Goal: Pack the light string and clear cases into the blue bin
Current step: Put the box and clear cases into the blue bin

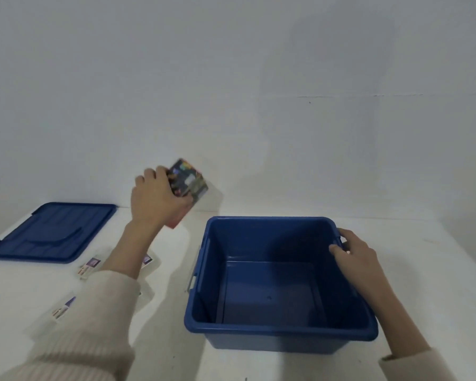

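Note:
My left hand (pixel 155 198) grips a colourful printed box, the light string box (pixel 190 185), held tilted in the air above the table, to the upper left of the blue bin (pixel 198 303). The bin stands open with nothing inside. My right hand (pixel 353 250) holds the bin's right rim near the far corner. Clear cases with small labels lie flat on the white table to the left of the bin: one (pixel 90 266) beside my forearm, one (pixel 63 309) nearer me, and another (pixel 148 260) partly hidden behind my left arm.
The bin's blue lid (pixel 50 232) lies flat at the far left of the white table (pixel 423 259). A plain pale wall rises right behind the table.

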### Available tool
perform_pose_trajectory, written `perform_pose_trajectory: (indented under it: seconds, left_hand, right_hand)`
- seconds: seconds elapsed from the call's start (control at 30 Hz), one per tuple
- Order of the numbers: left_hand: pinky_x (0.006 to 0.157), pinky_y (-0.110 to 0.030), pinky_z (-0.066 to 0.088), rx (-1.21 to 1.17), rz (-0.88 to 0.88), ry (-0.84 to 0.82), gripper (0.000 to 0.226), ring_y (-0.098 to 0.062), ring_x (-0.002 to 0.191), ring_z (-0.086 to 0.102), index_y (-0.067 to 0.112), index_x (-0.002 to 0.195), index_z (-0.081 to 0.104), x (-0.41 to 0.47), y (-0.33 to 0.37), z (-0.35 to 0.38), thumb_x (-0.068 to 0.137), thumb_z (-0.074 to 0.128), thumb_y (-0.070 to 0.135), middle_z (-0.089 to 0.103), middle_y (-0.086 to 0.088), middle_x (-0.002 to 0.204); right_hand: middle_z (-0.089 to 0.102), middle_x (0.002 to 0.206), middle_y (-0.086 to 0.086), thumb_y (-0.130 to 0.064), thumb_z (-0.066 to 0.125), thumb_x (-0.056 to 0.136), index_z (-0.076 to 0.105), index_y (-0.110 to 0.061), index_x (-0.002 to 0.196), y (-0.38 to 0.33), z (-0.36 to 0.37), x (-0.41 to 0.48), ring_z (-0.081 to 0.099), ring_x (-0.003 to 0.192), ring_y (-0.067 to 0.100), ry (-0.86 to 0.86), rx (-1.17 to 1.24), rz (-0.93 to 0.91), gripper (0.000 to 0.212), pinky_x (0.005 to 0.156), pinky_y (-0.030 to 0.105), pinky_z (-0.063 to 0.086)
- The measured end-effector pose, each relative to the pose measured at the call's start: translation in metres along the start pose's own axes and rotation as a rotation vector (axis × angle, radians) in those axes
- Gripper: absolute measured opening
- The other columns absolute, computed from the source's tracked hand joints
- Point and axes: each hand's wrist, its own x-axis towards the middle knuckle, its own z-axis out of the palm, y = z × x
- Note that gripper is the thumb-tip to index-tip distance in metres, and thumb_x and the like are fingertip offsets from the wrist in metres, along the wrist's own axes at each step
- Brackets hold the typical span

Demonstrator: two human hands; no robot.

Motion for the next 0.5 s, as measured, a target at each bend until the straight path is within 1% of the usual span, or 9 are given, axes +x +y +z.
perform_pose_trajectory:
  seconds: [0.07,0.1,0.13,0.17,0.23,0.27,0.33,0.43,0.5]
  left_hand:
    - [0.083,-0.041,0.043,-0.156,0.033,0.082,0.072,-0.032,0.108,0.049,0.007,0.121,0.044,-0.002,0.024,-0.032,0.069,0.074,0.047,0.052,-0.014,0.117]
    - [0.085,-0.040,0.045,-0.260,0.050,0.031,0.075,-0.030,0.107,0.053,0.011,0.124,0.044,-0.006,0.039,-0.045,0.067,0.075,0.050,0.055,-0.010,0.116]
    - [0.087,-0.039,0.048,-0.375,0.061,-0.094,0.077,-0.027,0.105,0.056,0.016,0.127,0.042,-0.011,0.053,-0.055,0.067,0.075,0.051,0.056,-0.006,0.115]
    - [0.088,-0.038,0.049,-0.483,0.074,-0.273,0.076,-0.025,0.102,0.059,0.022,0.128,0.040,-0.018,0.067,-0.060,0.067,0.075,0.051,0.058,-0.003,0.114]
    - [0.088,-0.035,0.052,-0.559,0.150,-0.616,0.070,-0.021,0.097,0.063,0.031,0.121,0.040,-0.038,0.094,-0.054,0.066,0.076,0.054,0.061,0.000,0.112]
    - [0.088,-0.036,0.053,-0.514,0.197,-0.717,0.069,-0.020,0.096,0.064,0.031,0.119,0.042,-0.049,0.106,-0.043,0.063,0.074,0.056,0.062,-0.001,0.114]
    - [0.089,-0.036,0.051,-0.304,0.258,-0.808,0.073,-0.021,0.099,0.062,0.028,0.125,0.043,-0.069,0.126,-0.011,0.064,0.070,0.059,0.060,-0.003,0.121]
    - [0.089,-0.037,0.043,-0.007,0.268,-0.727,0.078,-0.029,0.112,0.055,0.019,0.135,0.033,-0.100,0.145,0.040,0.075,0.061,0.061,0.054,-0.009,0.128]
    - [0.089,-0.038,0.042,0.031,0.243,-0.644,0.080,-0.032,0.114,0.053,0.013,0.133,0.029,-0.118,0.154,0.060,0.078,0.058,0.062,0.050,-0.014,0.128]
  right_hand:
    - [0.055,0.093,0.002,-0.011,0.044,0.094,0.047,-0.018,0.133,0.001,0.000,0.001,0.049,0.071,0.005,0.000,0.003,-0.005,0.039,0.059,0.025,0.036]
    - [0.055,0.092,0.001,-0.011,0.044,0.094,0.047,-0.018,0.132,0.002,0.000,0.001,0.049,0.070,0.003,-0.002,0.004,-0.008,0.039,0.057,0.022,0.035]
    - [0.055,0.092,0.000,-0.012,0.044,0.094,0.047,-0.018,0.132,0.002,0.000,0.001,0.048,0.070,0.001,-0.006,0.005,-0.009,0.039,0.055,0.020,0.035]
    - [0.055,0.093,0.000,-0.012,0.044,0.094,0.047,-0.018,0.132,0.003,0.000,0.002,0.048,0.071,0.001,-0.009,0.006,-0.009,0.039,0.056,0.019,0.035]
    - [0.054,0.091,-0.001,-0.012,0.044,0.093,0.047,-0.018,0.132,0.005,0.000,0.003,0.047,0.070,0.001,-0.009,0.009,-0.009,0.039,0.057,0.023,0.035]
    - [0.054,0.089,-0.002,-0.012,0.045,0.092,0.048,-0.018,0.131,0.005,0.000,0.003,0.048,0.070,0.003,-0.008,0.009,-0.013,0.039,0.058,0.025,0.035]
    - [0.054,0.089,-0.001,-0.012,0.045,0.092,0.049,-0.019,0.130,0.006,0.001,0.003,0.050,0.072,0.012,-0.007,0.011,-0.016,0.039,0.061,0.027,0.035]
    - [0.055,0.094,0.003,-0.013,0.046,0.091,0.050,-0.021,0.128,0.007,0.001,0.004,0.050,0.078,0.019,0.000,0.019,-0.006,0.039,0.070,0.028,0.035]
    - [0.055,0.095,0.003,-0.013,0.045,0.090,0.050,-0.022,0.127,0.008,0.002,0.005,0.050,0.084,0.023,0.004,0.018,0.000,0.038,0.074,0.029,0.036]
